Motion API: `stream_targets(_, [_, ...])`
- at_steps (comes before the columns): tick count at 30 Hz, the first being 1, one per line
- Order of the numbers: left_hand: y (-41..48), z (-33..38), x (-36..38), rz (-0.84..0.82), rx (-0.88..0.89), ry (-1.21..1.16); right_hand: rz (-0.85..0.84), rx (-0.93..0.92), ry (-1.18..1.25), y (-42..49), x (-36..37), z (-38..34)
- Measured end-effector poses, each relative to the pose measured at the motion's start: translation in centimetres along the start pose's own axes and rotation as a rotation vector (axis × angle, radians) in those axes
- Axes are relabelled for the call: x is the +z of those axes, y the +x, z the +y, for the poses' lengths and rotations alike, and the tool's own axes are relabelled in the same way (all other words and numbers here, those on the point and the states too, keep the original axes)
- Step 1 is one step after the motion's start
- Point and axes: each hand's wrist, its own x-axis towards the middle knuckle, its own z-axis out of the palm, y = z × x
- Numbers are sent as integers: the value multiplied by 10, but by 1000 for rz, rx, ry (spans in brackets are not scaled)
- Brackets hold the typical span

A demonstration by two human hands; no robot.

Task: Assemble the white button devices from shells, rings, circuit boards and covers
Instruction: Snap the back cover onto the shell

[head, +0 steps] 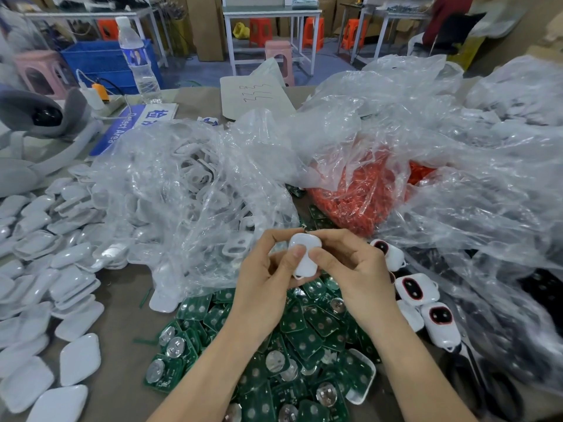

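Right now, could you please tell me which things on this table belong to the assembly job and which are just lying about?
For the job: white device held by left hand and right hand; green circuit boards; white covers; bag of white shells; bag of red rings.
Lying about: water bottle; scribbled paper; blue sign.

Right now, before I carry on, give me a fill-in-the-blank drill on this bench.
The left hand and the right hand together hold one ____ device.
The circuit boards heaped under the hands are ____.
The orange-red rings sit inside a clear plastic ____.
The finished devices lie to the ____ of the right hand.
Missing words: white; green; bag; right.
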Motion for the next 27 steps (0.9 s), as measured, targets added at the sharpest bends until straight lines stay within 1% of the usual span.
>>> stream_targets(3, [-1,2,-1,-10,5,15,5,21,36,0,0,1])
stream_targets(7, [-2,4,-1,-18,33,13,-22,121,224,2,-1,4])
stream_targets(10, [-2,5,-1,-26,53,14,-12,151,298,3,-1,5])
stream_targets(16, [-3,3,-1,2,69,82,10,119,231,2,1,2])
stream_targets(18, [-2,4,0,-14,25,24,21,104,181,2,1,1])
stream_targets(22, [1,4,0,-61,-114,-118,138,117,173,2,2,2])
stream_targets(25, [2,3,0,-6,-115,-93,174,104,138,1,2,3])
stream_targets(27, [2,2,0,9,-95,-44,155,115,73,1,1,4])
